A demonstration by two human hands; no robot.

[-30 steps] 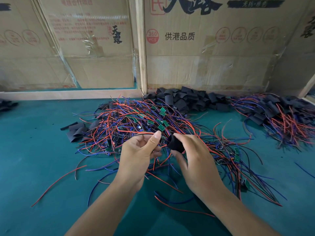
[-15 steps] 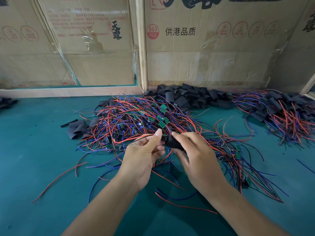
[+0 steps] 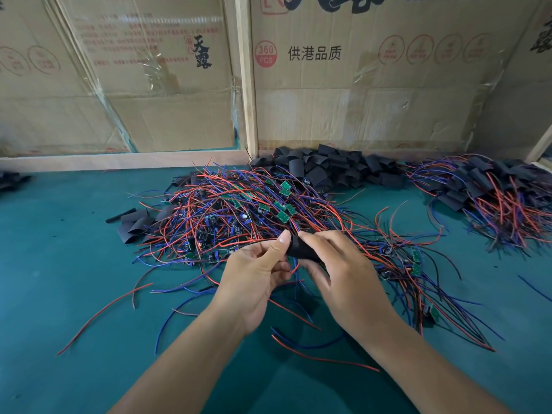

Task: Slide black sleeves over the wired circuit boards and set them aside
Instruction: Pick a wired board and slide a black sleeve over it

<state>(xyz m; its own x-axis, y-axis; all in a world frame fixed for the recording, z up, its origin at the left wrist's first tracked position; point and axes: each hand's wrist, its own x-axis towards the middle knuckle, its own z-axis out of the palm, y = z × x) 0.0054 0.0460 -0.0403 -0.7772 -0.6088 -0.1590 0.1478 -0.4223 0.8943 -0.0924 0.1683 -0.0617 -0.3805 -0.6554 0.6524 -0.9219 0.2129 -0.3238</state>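
Black sleeve (image 3: 301,249), a short tube of soft, thin material, sits between both hands above the tangle of red and blue wired green circuit boards (image 3: 239,213) on the teal worktop (image 3: 59,279). The right hand (image 3: 343,279) pinches the sleeve with thumb and forefinger; the left hand (image 3: 254,276) pinches at its mouth, seemingly feeding wires in. It looks light and floppy, likely to collapse shut, so holding it near the open rim should help. The board inside cannot be seen. Sleeved pieces (image 3: 490,189) lie far right.
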